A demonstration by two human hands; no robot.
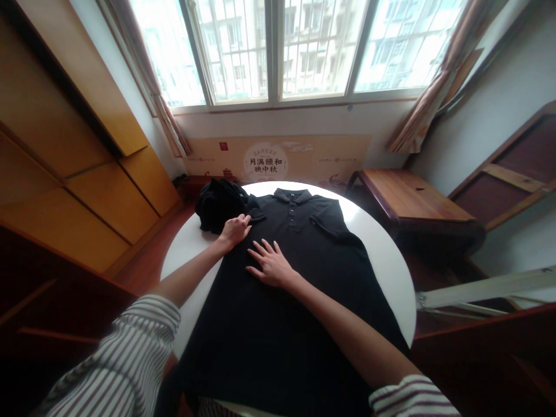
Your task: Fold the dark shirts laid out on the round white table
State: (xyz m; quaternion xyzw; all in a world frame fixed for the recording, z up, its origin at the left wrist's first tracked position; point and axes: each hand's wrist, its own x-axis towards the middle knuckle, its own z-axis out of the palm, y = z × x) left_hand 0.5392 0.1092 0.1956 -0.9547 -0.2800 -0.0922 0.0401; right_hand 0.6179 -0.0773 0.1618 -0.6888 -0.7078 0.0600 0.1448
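A black polo shirt (304, 266) lies spread front side up, its buttoned collar toward the window and its lower part toward me. My left hand (236, 230) is closed on the shirt's sleeve at the left, fingers pinching the edge of the cloth. My right hand (273, 265) rests flat on the chest of the shirt, fingers spread, holding nothing. The sleeve on the right side lies folded in over the body. Just beyond my left hand sits a crumpled heap of black cloth (220, 202).
A round white table (393, 278) bears the shirt and the heap. Behind it are a wall banner (313, 153) and barred windows. A low wooden table (417, 197) stands at the right, yellow cabinets (108, 202) at the left. A pale metal bar (486, 289) reaches the table's right edge.
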